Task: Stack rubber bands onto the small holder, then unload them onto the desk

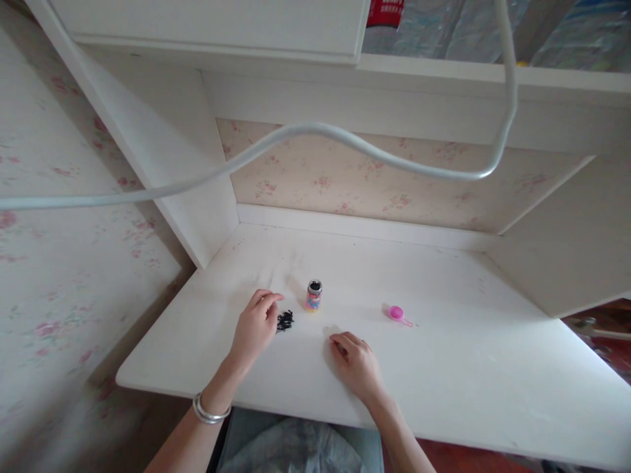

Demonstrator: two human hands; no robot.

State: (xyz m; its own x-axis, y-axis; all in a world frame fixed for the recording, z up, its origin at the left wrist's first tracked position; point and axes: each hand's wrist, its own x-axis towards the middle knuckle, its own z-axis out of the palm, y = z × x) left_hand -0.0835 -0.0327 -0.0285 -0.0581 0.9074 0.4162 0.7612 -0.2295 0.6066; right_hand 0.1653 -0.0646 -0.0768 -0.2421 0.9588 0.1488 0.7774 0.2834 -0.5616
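A small clear jar (313,297) with a pink, blue and yellow print stands upright, lidless, with black pieces inside up to its mouth. Left of it, on the desk, lies a loose pile of small black strips (284,320), too small to name surely. My left hand (257,320) is just beside and over the pile's left edge, fingers bent and apart, nothing visible in them. Nearer the front edge, my right hand (357,362) rests on the desk with its fingers curled in; whatever they may hold is hidden. A pink lid (397,314) with a strap lies off to the right.
The white desk (444,381) runs back to a floral-papered wall (325,177). A white cable (315,129) hangs across the upper view, close to the camera. Above is a cabinet (217,29); side panels flank the desk.
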